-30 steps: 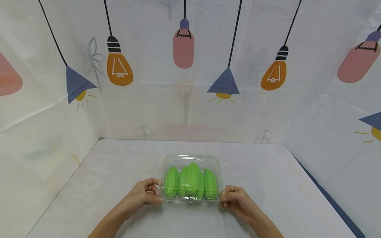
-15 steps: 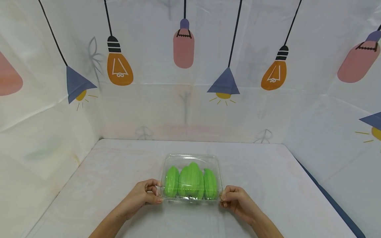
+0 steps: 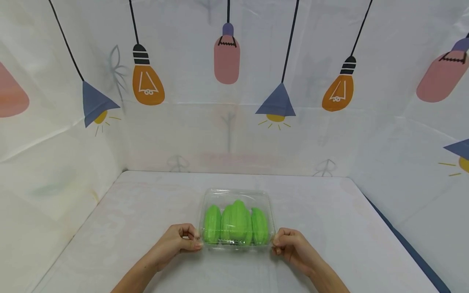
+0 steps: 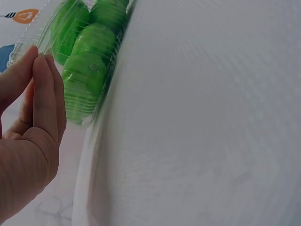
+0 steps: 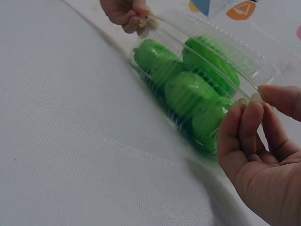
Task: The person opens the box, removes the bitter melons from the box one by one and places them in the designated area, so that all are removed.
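A clear plastic clamshell box (image 3: 219,197) sits at the front middle of the table in the head view, holding several bright green, ridged, long fruits (image 3: 238,221). My left hand (image 3: 176,245) pinches the rim at its front left corner between thumb and fingers. At the front right corner, my right hand (image 3: 292,248) pinches the rim in the same way. The right wrist view shows the lid over the fruits (image 5: 188,92), with thumb and fingertips of the right hand (image 5: 263,141) at the lid's edge. In the left wrist view, the left hand (image 4: 35,136) is beside the ribbed box wall.
The white table (image 3: 154,199) spreads around the box on all sides. Behind and beside it hang white cloth walls (image 3: 183,134) printed with lamps and bulbs. A dark blue strip (image 3: 403,240) runs along the right table edge.
My left fingers have drawn in from the box's left side to a tighter pinch at the front left corner. The right hand and the box have hardly moved.
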### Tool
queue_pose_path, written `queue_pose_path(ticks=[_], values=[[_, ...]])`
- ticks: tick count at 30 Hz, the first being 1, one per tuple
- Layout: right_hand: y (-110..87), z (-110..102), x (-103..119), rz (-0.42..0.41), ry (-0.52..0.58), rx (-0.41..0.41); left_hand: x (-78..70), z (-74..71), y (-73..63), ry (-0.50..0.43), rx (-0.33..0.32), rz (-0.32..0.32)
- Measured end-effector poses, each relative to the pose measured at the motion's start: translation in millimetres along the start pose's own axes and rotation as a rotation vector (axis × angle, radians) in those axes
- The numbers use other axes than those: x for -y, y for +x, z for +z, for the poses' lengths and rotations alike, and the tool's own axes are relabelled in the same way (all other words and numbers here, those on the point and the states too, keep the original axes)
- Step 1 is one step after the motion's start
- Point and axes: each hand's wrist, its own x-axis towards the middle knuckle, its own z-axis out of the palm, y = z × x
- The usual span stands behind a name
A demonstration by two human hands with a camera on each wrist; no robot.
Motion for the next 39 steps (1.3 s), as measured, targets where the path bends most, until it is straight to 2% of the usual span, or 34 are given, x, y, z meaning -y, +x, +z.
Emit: queue_pose_path(ticks=[20,29,39], values=[[0.2,0.7,-0.1,-0.024,-0.004,0.008,0.8,-1.1,-0.1,-0.003,0.041,0.006],[-0.2,4.8,-0.3,-0.044,-0.054,-0.028,2.5,-5.0,-1.4,0.004,0.07,0.01],[-3.1,4.8,2.0,-0.028,-0.087,-0.025,3.9,-6.4,-3.2,-0.007,0.088,-0.006]])
